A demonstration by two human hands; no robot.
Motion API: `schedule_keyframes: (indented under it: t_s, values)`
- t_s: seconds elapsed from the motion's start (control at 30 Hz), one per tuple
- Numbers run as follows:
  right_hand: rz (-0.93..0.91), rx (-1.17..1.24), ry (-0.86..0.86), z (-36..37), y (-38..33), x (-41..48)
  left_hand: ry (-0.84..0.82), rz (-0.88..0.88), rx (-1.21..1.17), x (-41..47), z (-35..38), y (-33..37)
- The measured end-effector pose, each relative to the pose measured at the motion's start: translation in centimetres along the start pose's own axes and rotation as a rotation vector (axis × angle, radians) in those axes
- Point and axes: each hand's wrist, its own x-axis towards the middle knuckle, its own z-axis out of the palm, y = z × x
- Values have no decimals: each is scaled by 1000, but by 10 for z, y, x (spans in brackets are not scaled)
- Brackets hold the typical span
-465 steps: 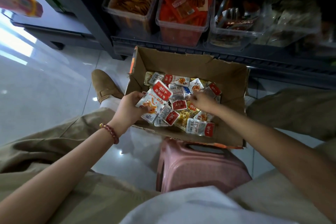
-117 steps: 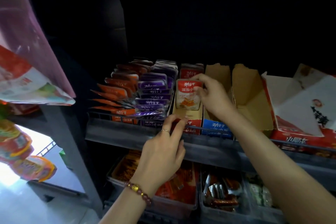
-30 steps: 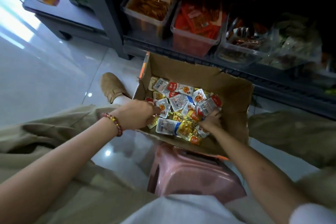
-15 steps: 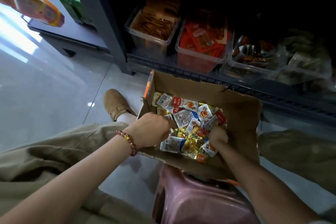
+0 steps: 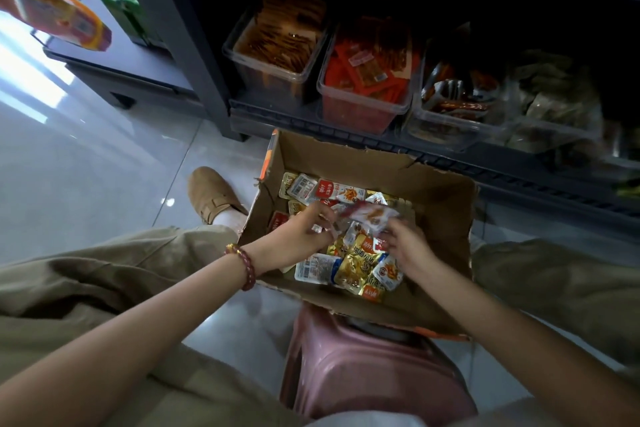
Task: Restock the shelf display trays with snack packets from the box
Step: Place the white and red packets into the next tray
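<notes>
**Asker:** Where are your hands?

**Me:** Both reach forward and down into the open cardboard box (image 5: 443,204). Its near edge rests on a pink stool (image 5: 374,378) between my legs. My left forearm comes in from the near left, with a bead bracelet (image 5: 244,265) on the wrist. My right forearm comes in from the near right.

**Asker:** What is in the box?

**Me:** A loose heap of small snack packets (image 5: 353,267), red-and-white, gold and clear, lying over its floor.

**Asker:** Are you holding anything?

**Me:** One red-and-white packet (image 5: 369,217) hangs just above the heap, between my two hands, and it is smeared by motion. My right hand (image 5: 410,246) is back-up, and its fingertips pinch that packet's right edge. My left hand (image 5: 301,232) has its fingers curled in toward the thumb at the packet's left end. The blur hides whether they have closed on it, so I cannot tell.

**Asker:** And beyond the box?

**Me:** On the far side, a dark shelf (image 5: 311,121) low to the floor carries a row of clear tubs (image 5: 360,107) holding other snacks.
</notes>
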Motion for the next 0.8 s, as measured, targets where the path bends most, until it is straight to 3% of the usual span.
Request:
schedule_keyframes:
  t_s: [0.07, 0.17, 0.27, 0.37, 0.43, 0.57, 0.73, 0.8]
  values:
    - [5, 2, -212, 10, -3, -19, 90, -102, -251, 1, 10, -1]
    - [12, -3, -400, 24, -1, -39, 239, -166, -577, 5, 21, -8]
    - [-21, -101, -504, 37, 12, -48, 433, -115, -571, 8, 23, -17]
    - [28, -41, -599, 36, 10, -42, 530, -69, -473, 11, 16, -26]
    - [53, -74, -521, 26, 11, -18, 547, -41, -360, 14, 8, -29]
    - [-116, -757, 89, -13, 32, 42, 600, -9, -197, 11, 2, -34]
    - [-25, -1180, -16, -47, 66, 61, 578, -29, -61, 2, 6, -35]
    - [-19, -1241, -30, -46, 77, 60, 564, -23, -48, -1, 7, -33]
